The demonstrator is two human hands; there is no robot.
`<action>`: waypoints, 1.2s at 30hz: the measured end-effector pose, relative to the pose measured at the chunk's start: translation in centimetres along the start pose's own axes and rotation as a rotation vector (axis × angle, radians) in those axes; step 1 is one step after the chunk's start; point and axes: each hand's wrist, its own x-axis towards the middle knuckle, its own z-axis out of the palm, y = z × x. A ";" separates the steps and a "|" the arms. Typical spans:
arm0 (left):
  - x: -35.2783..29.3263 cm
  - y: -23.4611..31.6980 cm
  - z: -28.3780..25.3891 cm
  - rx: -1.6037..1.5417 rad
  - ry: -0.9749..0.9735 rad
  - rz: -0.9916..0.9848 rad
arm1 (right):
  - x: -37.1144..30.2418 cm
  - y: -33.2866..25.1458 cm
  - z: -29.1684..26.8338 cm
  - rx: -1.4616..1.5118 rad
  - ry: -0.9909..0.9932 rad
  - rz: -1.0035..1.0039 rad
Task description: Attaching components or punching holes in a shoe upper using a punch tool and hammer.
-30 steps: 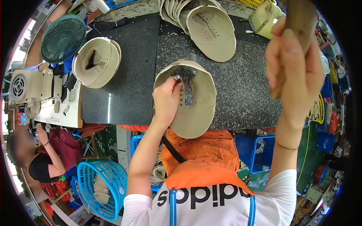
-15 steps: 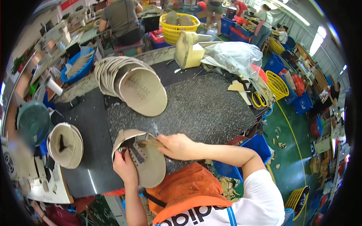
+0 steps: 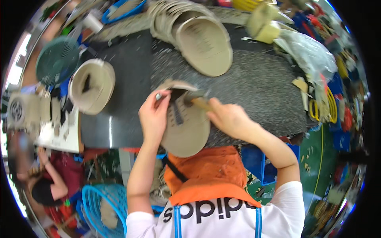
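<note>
On the dark speckled table [image 3: 258, 87] lay a beige hat brim [image 3: 186, 127]; the left hand [image 3: 152, 117] pinched a small metal piece at its edge, the right hand [image 3: 228, 117] clenched a wooden-handled hammer [image 3: 196, 99]. A mis-aimed blow could have caught the left fingers.

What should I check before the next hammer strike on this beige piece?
1. Left hand steadies the beige oval piece: ok, it grips the left edge and pinches a small metal part at the top.
2. Right hand has the hammer: ok, it is closed on the wooden handle, head down at the piece's top.
3. Left fingertips out of the hammer's path: not ok, they sit right beside the head.
4. Piece supported: ok, it lies on the dark speckled worktop, its near end over the edge above the orange apron.
5. Exact spot being struck: cannot tell, blurred.
6. Stack of finished ovals out of the way: ok.
</note>
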 end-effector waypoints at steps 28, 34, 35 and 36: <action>-0.6 -2.3 0.9 0.559 -0.116 0.230 | 0.9 -2.8 -4.0 -0.145 0.061 -0.251; -0.7 -2.6 0.3 0.059 -0.094 -0.108 | -2.8 -1.9 -1.1 -0.145 -0.129 -0.052; -0.8 -2.6 0.4 0.014 -0.120 -0.145 | -3.0 -1.7 -0.6 -0.132 -0.111 -0.031; -0.9 -2.6 0.5 -0.030 -0.146 -0.182 | -3.1 -1.6 -0.4 -0.119 -0.092 -0.010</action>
